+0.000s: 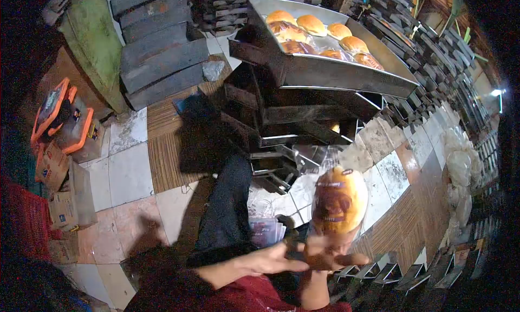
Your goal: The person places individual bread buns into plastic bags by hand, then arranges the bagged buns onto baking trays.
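A bread bun in a clear printed bag (340, 201) stands upright at the lower centre, its loose bag top pointing up. My right hand (330, 255) is under its lower end, with fingers spread; whether it grips the bag is blurred. My left hand (276, 259) reaches in from the left, fingers apart, its tips close to the right hand and below the bun. A metal tray (346, 74) on top of a stack holds several buns (311, 25), some of them in printed bags. A pile of printed bags (265, 231) lies beside my leg.
Dark trays (309, 109) are stacked crookedly under the top tray. More dark tins (157, 41) line the upper left. Orange-lidded boxes (76, 128) and cartons (62, 209) stand at the left on the tiled floor (130, 171). Clear plastic bags (460, 160) hang at the right.
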The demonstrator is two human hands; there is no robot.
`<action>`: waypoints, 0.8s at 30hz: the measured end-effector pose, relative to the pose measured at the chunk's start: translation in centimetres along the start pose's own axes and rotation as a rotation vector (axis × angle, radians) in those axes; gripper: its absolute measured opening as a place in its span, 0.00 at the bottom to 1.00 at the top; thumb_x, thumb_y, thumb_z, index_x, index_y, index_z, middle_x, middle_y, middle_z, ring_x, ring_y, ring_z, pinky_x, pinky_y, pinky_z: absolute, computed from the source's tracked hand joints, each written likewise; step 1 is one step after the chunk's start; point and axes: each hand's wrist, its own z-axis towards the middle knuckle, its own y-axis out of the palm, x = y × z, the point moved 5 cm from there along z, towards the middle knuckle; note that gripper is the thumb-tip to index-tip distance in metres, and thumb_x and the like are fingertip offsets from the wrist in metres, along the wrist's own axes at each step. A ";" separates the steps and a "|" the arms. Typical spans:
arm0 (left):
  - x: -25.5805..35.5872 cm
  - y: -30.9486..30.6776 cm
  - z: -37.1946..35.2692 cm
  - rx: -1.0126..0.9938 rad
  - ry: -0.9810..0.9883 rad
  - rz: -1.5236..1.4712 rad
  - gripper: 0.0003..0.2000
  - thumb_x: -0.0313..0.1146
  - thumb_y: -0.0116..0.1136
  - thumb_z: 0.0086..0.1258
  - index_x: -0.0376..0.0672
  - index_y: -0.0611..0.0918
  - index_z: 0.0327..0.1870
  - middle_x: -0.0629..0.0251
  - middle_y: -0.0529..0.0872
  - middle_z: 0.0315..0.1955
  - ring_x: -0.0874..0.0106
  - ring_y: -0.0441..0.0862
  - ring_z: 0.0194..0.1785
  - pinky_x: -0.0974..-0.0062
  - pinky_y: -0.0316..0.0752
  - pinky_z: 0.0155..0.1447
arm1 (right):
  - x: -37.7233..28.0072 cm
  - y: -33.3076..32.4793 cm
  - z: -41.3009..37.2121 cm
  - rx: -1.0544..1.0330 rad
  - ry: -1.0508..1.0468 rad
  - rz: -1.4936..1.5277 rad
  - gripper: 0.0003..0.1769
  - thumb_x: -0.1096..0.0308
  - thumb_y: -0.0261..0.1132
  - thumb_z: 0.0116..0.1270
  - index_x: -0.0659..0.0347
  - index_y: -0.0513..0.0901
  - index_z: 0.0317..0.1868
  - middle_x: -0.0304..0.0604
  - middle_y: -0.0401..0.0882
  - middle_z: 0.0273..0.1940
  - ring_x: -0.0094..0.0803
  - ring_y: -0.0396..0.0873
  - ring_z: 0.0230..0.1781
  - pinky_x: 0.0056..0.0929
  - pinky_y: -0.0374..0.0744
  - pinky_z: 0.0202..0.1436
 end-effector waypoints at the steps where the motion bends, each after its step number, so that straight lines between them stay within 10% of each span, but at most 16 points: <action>1: 0.4 -1.8 -0.4 0.061 -0.009 -0.015 0.39 0.30 0.63 0.58 0.41 0.50 0.66 0.59 0.62 0.59 0.69 0.63 0.60 0.70 0.64 0.61 | 0.0 -0.6 0.4 0.045 0.010 0.013 0.42 0.38 0.47 0.57 0.66 0.60 0.61 0.50 0.65 0.58 0.39 0.69 0.55 0.35 0.73 0.51; 3: 6.0 -4.1 -1.8 0.421 0.485 -0.374 0.40 0.34 0.61 0.59 0.49 0.46 0.67 0.60 0.62 0.58 0.66 0.64 0.59 0.65 0.64 0.62 | 0.2 -1.4 0.3 0.149 0.043 0.038 0.34 0.47 0.51 0.61 0.65 0.63 0.59 0.48 0.67 0.56 0.35 0.73 0.52 0.31 0.78 0.44; 4: 7.7 -4.6 -1.8 0.464 0.620 -0.320 0.40 0.40 0.60 0.60 0.51 0.45 0.67 0.61 0.60 0.60 0.65 0.64 0.61 0.66 0.68 0.59 | 1.7 -1.0 -1.0 0.278 0.510 -0.117 0.42 0.45 0.60 0.54 0.65 0.60 0.62 0.51 0.64 0.59 0.41 0.68 0.58 0.37 0.73 0.53; 6: 8.0 -4.6 -0.6 0.404 0.478 -0.394 0.40 0.49 0.59 0.59 0.50 0.48 0.66 0.58 0.60 0.61 0.60 0.65 0.61 0.60 0.70 0.57 | 3.5 1.4 -3.2 -0.689 0.201 -0.585 0.65 0.42 0.73 0.36 0.70 0.48 0.66 0.60 0.48 0.66 0.52 0.48 0.68 0.44 0.47 0.69; 9: 8.1 -5.1 -0.1 0.336 0.318 -0.570 0.35 0.62 0.44 0.61 0.45 0.61 0.60 0.53 0.68 0.56 0.52 0.67 0.59 0.51 0.71 0.55 | 1.2 5.0 -0.8 -0.868 0.022 -0.845 0.66 0.41 0.72 0.36 0.72 0.47 0.66 0.64 0.48 0.65 0.56 0.50 0.67 0.44 0.51 0.68; 13: 7.0 -6.8 0.3 0.298 0.357 -0.877 0.37 0.66 0.38 0.61 0.41 0.66 0.58 0.54 0.73 0.53 0.51 0.70 0.56 0.48 0.65 0.59 | 1.2 5.8 -1.9 -0.976 -0.501 -1.335 0.29 0.60 0.64 0.47 0.61 0.73 0.51 0.56 0.68 0.55 0.49 0.67 0.56 0.46 0.68 0.57; 16: 2.3 -10.8 1.0 0.606 0.307 -0.655 0.37 0.67 0.37 0.60 0.41 0.70 0.56 0.53 0.74 0.52 0.57 0.71 0.56 0.50 0.63 0.61 | 5.8 2.5 -0.1 -0.761 -0.292 -1.330 0.10 0.67 0.59 0.45 0.59 0.75 0.31 0.46 0.71 0.35 0.43 0.70 0.38 0.41 0.70 0.38; 17: 1.2 -11.2 0.5 0.812 -0.017 -0.874 0.36 0.67 0.38 0.60 0.42 0.71 0.56 0.52 0.74 0.51 0.57 0.72 0.54 0.50 0.64 0.60 | 6.9 2.2 0.3 -0.804 -0.172 -1.265 0.09 0.67 0.58 0.44 0.59 0.75 0.29 0.46 0.70 0.34 0.44 0.69 0.36 0.38 0.68 0.37; 19: 2.4 -12.2 1.5 0.468 0.308 -0.922 0.36 0.67 0.40 0.59 0.42 0.72 0.55 0.52 0.75 0.50 0.57 0.72 0.54 0.51 0.66 0.59 | 5.2 4.1 -2.3 -0.995 -0.479 -1.235 0.10 0.65 0.61 0.43 0.57 0.77 0.30 0.42 0.68 0.31 0.39 0.67 0.34 0.36 0.67 0.36; 24: 12.3 -8.2 0.2 0.159 0.593 -1.000 0.34 0.63 0.44 0.60 0.43 0.69 0.58 0.52 0.70 0.56 0.52 0.69 0.58 0.45 0.64 0.59 | 0.9 3.7 -1.3 -0.454 -0.260 -1.248 0.13 0.71 0.68 0.48 0.58 0.81 0.37 0.43 0.71 0.33 0.34 0.70 0.36 0.32 0.68 0.43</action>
